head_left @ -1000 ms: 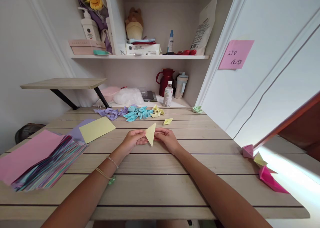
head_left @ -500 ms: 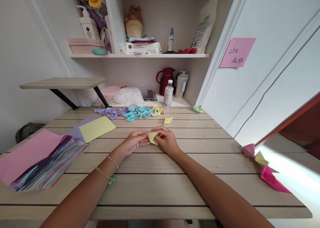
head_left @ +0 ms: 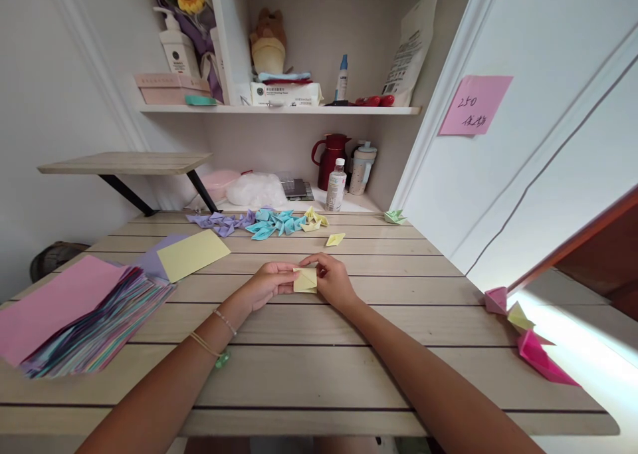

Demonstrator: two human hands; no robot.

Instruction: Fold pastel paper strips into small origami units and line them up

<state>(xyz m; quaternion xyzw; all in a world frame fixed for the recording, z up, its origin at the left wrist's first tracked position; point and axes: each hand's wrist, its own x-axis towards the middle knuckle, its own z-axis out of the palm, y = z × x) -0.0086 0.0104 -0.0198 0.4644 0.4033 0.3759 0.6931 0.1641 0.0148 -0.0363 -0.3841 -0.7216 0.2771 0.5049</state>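
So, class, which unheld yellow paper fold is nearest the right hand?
The lone yellow fold just beyond the right hand; other yellow folds lie farther off, beside the blue folds or between the pink folds.

Open tabletop [head_left: 409,291] right, paper stack [head_left: 100,321] left

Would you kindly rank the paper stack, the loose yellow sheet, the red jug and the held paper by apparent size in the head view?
1. Paper stack, clearly largest, though nearest the camera
2. Yellow sheet
3. Red jug
4. Held paper, smallest, partly covered
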